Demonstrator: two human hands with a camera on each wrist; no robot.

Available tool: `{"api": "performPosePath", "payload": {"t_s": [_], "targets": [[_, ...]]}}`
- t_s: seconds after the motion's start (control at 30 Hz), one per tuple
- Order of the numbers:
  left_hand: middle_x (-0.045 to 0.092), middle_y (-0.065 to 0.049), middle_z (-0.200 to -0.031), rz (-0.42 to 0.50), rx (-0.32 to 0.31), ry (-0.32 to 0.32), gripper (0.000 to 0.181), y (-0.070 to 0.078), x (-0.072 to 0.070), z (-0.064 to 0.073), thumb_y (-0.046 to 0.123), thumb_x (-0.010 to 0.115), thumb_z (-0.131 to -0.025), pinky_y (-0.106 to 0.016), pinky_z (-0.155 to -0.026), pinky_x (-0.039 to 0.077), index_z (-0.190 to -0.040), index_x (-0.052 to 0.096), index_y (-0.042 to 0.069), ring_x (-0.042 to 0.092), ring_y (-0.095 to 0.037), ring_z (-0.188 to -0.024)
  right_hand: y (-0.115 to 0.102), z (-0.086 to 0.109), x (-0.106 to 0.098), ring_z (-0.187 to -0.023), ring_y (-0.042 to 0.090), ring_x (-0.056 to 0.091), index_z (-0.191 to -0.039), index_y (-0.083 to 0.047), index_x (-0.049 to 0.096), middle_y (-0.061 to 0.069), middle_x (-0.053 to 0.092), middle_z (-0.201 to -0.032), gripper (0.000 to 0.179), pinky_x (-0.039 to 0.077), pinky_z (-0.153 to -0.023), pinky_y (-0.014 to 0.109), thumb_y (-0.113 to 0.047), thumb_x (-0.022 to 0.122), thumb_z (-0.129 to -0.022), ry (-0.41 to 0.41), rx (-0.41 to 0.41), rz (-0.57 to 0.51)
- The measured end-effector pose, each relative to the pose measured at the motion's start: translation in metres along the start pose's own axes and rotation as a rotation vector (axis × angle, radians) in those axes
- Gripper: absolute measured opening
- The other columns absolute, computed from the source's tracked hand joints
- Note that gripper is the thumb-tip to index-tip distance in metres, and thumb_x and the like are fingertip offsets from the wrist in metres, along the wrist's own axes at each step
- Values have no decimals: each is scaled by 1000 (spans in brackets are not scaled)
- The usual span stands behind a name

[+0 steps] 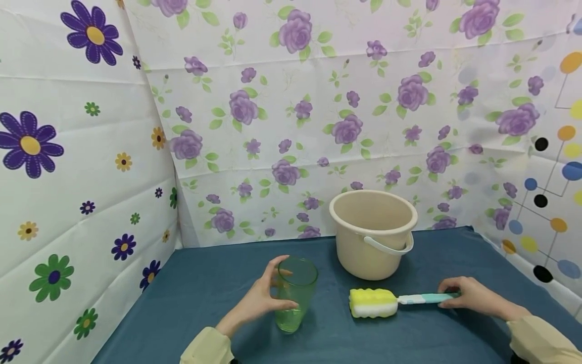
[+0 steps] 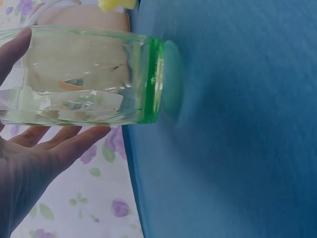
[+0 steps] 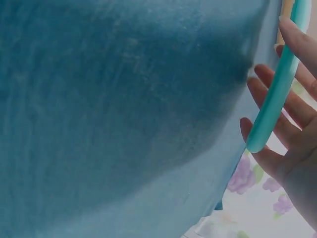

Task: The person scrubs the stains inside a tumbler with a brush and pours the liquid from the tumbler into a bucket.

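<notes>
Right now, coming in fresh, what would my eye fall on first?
Probably the yellow-and-white sponge brush, bright against the dark blue tablecloth, its handle in the right hand. To its left, the left hand holds a green-tinted drinking glass. Behind the brush stands a cream bucket, before a backdrop printed with purple roses.

Booth-like space, floral cloth walls (image 1: 327, 106)

we've got a blue cloth (image 1: 191, 298), creased purple-rose sheet (image 1: 254, 177) hanging behind it, white sheet with bold daisies (image 1: 82, 167) left of it, white sheet with coloured dots (image 1: 547, 222) and thin lines right of it, soft shadows on it
</notes>
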State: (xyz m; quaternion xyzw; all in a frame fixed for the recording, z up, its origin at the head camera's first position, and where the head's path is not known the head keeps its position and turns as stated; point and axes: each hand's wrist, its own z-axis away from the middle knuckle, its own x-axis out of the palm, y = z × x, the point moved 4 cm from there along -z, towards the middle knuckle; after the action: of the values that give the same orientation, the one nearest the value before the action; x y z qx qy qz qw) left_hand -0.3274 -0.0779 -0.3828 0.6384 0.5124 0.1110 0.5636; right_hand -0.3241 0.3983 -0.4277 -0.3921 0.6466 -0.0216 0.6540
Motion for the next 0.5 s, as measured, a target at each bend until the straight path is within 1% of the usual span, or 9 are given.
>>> {"api": "performPosePath", "payload": {"t_s": [0.07, 0.17, 0.27, 0.33, 0.4, 0.5], "targets": [[39, -22, -125, -12, -6, -9, 91, 1, -3, 1, 17, 75, -76, -34, -66, 49, -142, 14, 31, 52, -29, -96, -1, 0, -1, -63, 6, 53, -88, -17, 64, -10, 59, -78, 15, 43, -52, 27, -28, 70, -80, -11, -9, -26], [42, -17, -124, -53, -15, -17, 90, 3, -7, 1, 19, 75, -76, -36, -70, 48, -142, 14, 31, 51, -30, -98, -1, 1, -3, -57, 6, 51, -87, -17, 65, -10, 59, -72, 12, 42, -49, 27, -27, 69, -81, -22, -7, -39], [44, -13, -122, -95, -30, -25, 90, 5, -9, 1, 20, 75, -76, -39, -73, 46, -141, 15, 31, 51, -30, -100, -1, 1, -6, -58, 7, 51, -88, -17, 66, -9, 59, -72, 14, 42, -50, 27, -29, 68, -81, -35, 19, -47], [44, -14, -122, -120, -33, -35, 90, 7, -9, 1, 19, 75, -76, -42, -75, 45, -142, 15, 29, 51, -31, -100, -2, 2, -8, -59, 8, 52, -89, -17, 67, -8, 61, -74, 15, 42, -51, 28, -29, 68, -81, -49, 29, -57], [44, -16, -123, -140, -33, -48, 89, 12, -9, 0, 17, 74, -77, -44, -77, 43, -142, 15, 27, 51, -31, -101, -2, 2, -9, -61, 9, 52, -90, -17, 68, -8, 62, -76, 15, 43, -52, 28, -29, 68, -81, -58, 33, -66], [43, -19, -123, -157, -21, -68, 88, 26, -6, 1, 13, 74, -77, -46, -79, 41, -143, 14, 20, 51, -34, -101, -3, 3, -12, -62, 10, 54, -90, -17, 69, -5, 63, -79, 13, 44, -53, 28, -27, 67, -82, -72, 26, -100]]}}
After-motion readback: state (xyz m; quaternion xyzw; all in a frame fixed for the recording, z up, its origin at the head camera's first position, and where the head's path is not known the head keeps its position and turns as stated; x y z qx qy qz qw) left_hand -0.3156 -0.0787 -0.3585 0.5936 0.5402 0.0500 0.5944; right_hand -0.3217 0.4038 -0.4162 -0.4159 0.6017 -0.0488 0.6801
